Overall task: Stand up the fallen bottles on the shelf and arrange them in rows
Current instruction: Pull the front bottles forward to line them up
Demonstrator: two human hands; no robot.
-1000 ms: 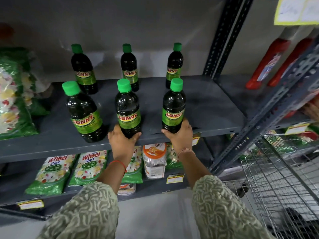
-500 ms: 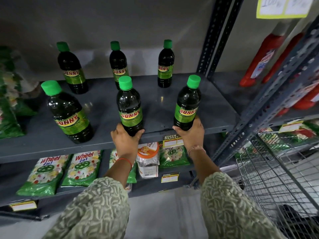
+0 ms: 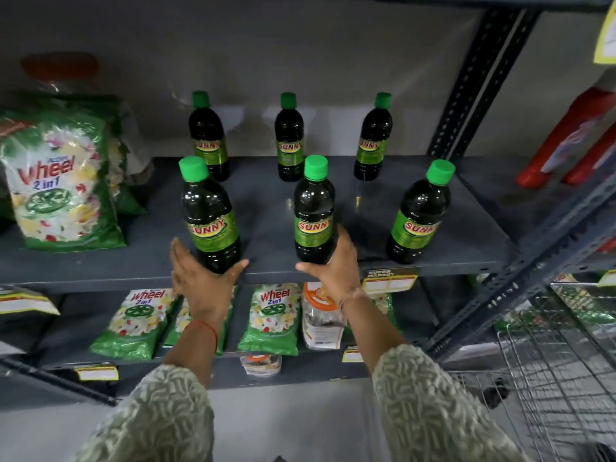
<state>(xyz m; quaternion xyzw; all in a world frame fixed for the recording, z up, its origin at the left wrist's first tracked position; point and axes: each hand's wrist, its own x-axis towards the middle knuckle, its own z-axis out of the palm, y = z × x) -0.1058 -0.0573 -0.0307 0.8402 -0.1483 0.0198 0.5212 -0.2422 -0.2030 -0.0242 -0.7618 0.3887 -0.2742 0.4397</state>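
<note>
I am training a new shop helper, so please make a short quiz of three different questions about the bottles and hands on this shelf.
1. How many bottles with green caps stand on the shelf?
2. True or false: one bottle lies on its side.
3. Which bottle does the right hand touch? A. front left bottle; B. front middle bottle; C. front right bottle.

Key
1. Six: three at the back, three in front.
2. False; all six are upright.
3. B. The right hand is at the base of the front middle bottle; the left hand is at the front left bottle; the front right bottle stands free.
</note>
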